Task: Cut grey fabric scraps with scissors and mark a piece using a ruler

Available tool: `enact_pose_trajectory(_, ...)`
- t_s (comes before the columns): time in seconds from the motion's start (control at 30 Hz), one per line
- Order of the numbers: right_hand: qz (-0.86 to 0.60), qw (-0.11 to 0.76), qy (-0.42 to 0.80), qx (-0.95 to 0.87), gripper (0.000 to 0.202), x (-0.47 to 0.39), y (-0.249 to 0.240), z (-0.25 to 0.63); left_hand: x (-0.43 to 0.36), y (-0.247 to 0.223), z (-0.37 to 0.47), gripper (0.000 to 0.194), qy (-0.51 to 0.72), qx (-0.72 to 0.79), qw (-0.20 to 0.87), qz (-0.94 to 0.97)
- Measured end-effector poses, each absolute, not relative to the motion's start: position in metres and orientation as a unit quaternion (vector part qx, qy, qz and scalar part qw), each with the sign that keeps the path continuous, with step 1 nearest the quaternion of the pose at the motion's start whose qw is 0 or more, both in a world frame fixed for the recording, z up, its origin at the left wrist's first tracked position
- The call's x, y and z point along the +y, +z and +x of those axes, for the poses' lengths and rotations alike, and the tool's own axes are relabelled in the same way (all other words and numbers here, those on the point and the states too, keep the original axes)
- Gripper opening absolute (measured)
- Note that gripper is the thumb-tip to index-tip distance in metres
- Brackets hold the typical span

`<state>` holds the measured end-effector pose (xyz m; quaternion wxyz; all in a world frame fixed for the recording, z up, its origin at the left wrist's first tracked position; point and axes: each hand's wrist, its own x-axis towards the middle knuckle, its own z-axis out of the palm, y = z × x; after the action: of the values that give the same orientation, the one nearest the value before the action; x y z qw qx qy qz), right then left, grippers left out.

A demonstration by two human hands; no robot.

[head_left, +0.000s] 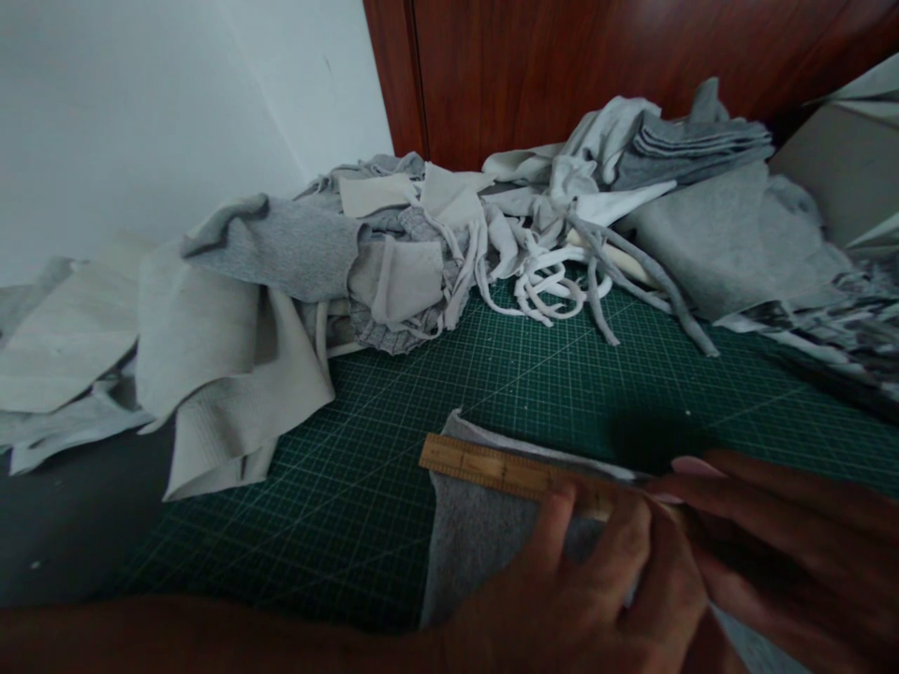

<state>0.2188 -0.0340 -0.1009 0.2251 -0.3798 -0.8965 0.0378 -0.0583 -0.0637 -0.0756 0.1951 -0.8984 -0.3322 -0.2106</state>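
Note:
A wooden ruler (484, 462) lies slantwise across a piece of grey knit fabric (478, 543), close to the fabric's upper edge. My left hand (596, 590) reaches in from the lower left and holds the ruler down, its bent fingertips pressed on the wood. At the ruler's right end, my right hand (787, 534) rests against the fabric edge, fingers drawn together. What the right fingers hold, if anything, is hidden in shadow. Beneath the fabric is a green cutting mat (337, 524) with a printed grid.
Pale and grey fabric scraps (281, 248) are heaped along the back left. White cord-like strips (554, 281) lie coiled at the back middle. Folded grey cloth (695, 150) is piled at the back right. Behind stand a white wall (154, 112) and a red-brown wooden panel (562, 65).

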Motion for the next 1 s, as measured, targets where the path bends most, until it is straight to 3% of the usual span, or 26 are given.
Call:
enact_pose_trajectory(0.1,-0.368,0.161,-0.008,-0.916,0.044,-0.035,-0.108,0.225,-0.064,-0.075,-0.058,0.036,-0.219,-0.335,0.196,-0.895)
enact_pose_trajectory(0.2,-0.345,0.167,-0.011,-0.923,0.042,-0.033,-0.109,0.223,-0.063,-0.075,-0.058,0.036,-0.216,-0.34,0.197,-0.894)
enact_pose_trajectory(0.43,-0.421,0.236,0.078,-0.872,0.025,-0.009,-0.052,0.216,-0.059,-0.076,-0.06,0.035,-0.201,-0.293,0.155,-0.922)
enact_pose_trajectory(0.57,-0.595,0.405,0.027,-0.694,0.017,0.008,-0.018,0.234,-0.055,-0.088,-0.062,0.038,-0.206,-0.289,0.141,-0.924)
enact_pose_trajectory(0.67,-0.64,0.479,0.011,-0.601,0.017,0.014,-0.012,0.246,-0.054,-0.096,-0.065,0.042,-0.219,-0.271,0.13,-0.928)
enact_pose_trajectory(1.0,-0.621,0.485,0.049,-0.614,0.005,0.018,-0.02,0.241,-0.055,-0.104,-0.067,0.046,-0.233,-0.271,0.108,-0.928)
